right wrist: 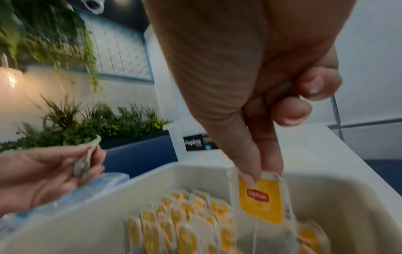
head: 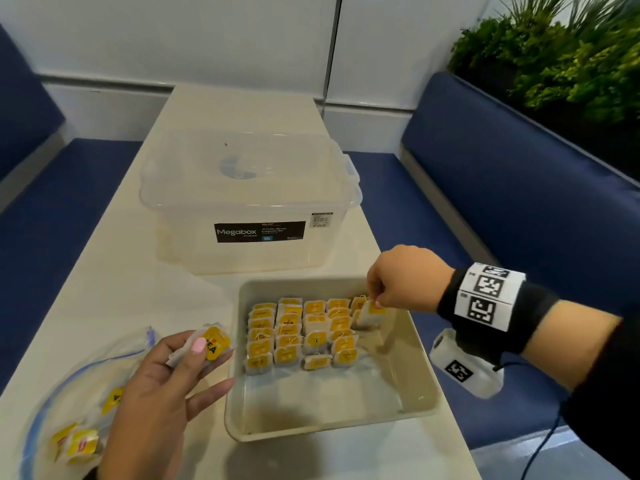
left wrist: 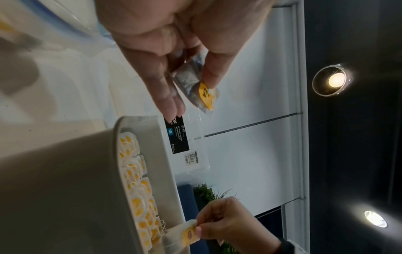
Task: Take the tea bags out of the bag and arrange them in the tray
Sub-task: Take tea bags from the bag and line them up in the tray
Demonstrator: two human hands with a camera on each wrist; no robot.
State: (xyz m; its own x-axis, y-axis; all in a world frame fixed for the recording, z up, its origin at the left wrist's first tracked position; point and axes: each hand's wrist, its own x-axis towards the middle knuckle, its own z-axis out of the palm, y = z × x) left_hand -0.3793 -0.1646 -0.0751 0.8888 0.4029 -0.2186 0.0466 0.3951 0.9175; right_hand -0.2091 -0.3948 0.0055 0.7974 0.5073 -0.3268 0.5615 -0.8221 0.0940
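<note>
A grey tray (head: 420, 382) on the table holds several rows of yellow-tagged tea bags (head: 298, 336). My right hand (head: 398, 282) pinches one tea bag (head: 370, 315) by its top, hanging at the far right end of the rows; the right wrist view shows this tea bag (right wrist: 261, 202) between thumb and forefinger. Just left of the tray, my left hand (head: 166, 379) holds another tea bag (head: 211, 342) under the thumb, and the left wrist view shows that tea bag (left wrist: 200, 89) too. A clear zip bag (head: 69, 393) with a few tea bags lies at the lower left.
A clear lidded Megabox storage box (head: 249, 199) stands behind the tray. Blue bench seats (head: 519, 202) flank the table, with plants (head: 561, 57) at the far right. The tray's near half holds no tea bags.
</note>
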